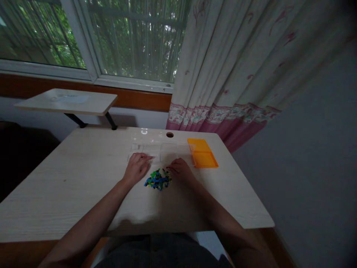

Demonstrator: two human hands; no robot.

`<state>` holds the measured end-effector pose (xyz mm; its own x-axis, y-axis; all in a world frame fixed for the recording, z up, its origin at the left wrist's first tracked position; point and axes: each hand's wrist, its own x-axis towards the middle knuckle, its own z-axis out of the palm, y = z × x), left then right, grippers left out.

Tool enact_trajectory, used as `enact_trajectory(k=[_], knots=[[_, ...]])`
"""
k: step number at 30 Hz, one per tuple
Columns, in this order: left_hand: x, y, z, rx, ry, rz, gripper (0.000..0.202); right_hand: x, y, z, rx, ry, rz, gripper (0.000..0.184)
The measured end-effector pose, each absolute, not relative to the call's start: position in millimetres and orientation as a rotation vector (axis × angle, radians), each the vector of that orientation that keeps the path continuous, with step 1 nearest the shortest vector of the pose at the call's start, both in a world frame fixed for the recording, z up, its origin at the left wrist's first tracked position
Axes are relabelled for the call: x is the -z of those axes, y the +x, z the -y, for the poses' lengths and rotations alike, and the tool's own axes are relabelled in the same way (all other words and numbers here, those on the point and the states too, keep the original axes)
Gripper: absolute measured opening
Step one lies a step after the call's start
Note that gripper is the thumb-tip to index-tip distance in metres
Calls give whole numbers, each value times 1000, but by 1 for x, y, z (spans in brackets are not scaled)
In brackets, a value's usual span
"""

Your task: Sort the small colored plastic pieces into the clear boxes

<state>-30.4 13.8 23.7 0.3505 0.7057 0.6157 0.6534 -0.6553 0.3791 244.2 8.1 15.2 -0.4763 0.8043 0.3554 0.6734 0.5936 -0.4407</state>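
A small heap of tiny green, blue, black and yellow pieces [157,179] lies on the pale wooden table [83,178]. My left hand [137,167] rests just left of the heap, fingers stretched toward a clear plastic compartment box [160,152]. On the heap's right edge sits my right hand [181,170], its fingertips curled and pinched at the pieces; what they hold is too small to see. An orange lid [202,153] lies flat to the right of the clear box.
A round cable hole [170,134] is near the table's far edge. A smaller raised shelf [67,101] stands at the back left under the window. A curtain [237,74] hangs at the right, and the table's right edge drops off beside it.
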Motion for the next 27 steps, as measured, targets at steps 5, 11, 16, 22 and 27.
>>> enact_trajectory(k=[5,11,16,22,27], knots=[[-24,-11,0,-1141,2573,-1025,33,-21,231,1,-698,-1137,2020,20],[-22,-2,8,-1096,2618,-911,31,-29,215,11,-954,-1125,1922,30],[-21,-6,7,-1125,2662,-938,28,-31,211,14,-1072,-1126,1842,36],[-21,-9,7,-1047,2813,-1024,24,-27,209,15,-1038,-1120,1895,36],[-25,-22,-3,-1116,2774,-1159,18,-22,213,11,-783,-1170,2000,28]])
